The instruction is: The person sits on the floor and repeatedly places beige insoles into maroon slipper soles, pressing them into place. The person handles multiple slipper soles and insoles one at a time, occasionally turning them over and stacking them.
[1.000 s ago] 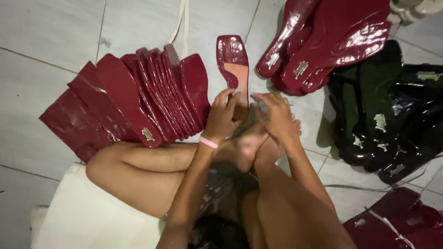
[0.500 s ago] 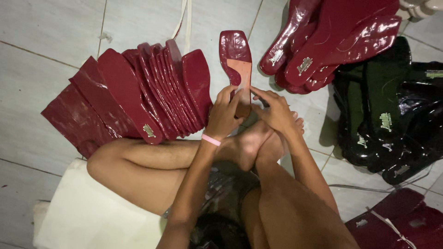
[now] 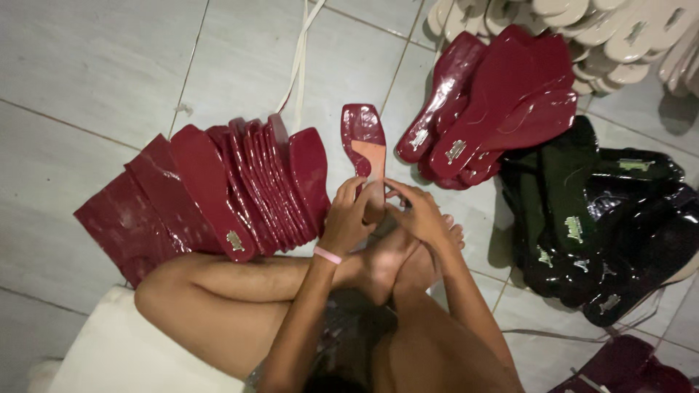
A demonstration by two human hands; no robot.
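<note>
Both hands are closing on one red insole (image 3: 366, 149), held upright over the person's crossed feet (image 3: 397, 262). The left hand (image 3: 348, 218) is wrapping the insole's lower left edge, fingers curled and pressing against it, a pink wristband (image 3: 328, 255) sitting on that wrist. The right hand (image 3: 419, 215) is pinching the lower right edge, its fingers bent in against the tan patch on the insole's face. The insole's square toe is pointing away from the person, above the tiled floor (image 3: 95, 65). Just left of the hands, a fanned row of red insoles (image 3: 218, 185) is leaning on the floor. To the right, a red pile (image 3: 502, 109) is lying above a black pile (image 3: 597, 225), with beige ones (image 3: 626, 36) at the top corner
</note>
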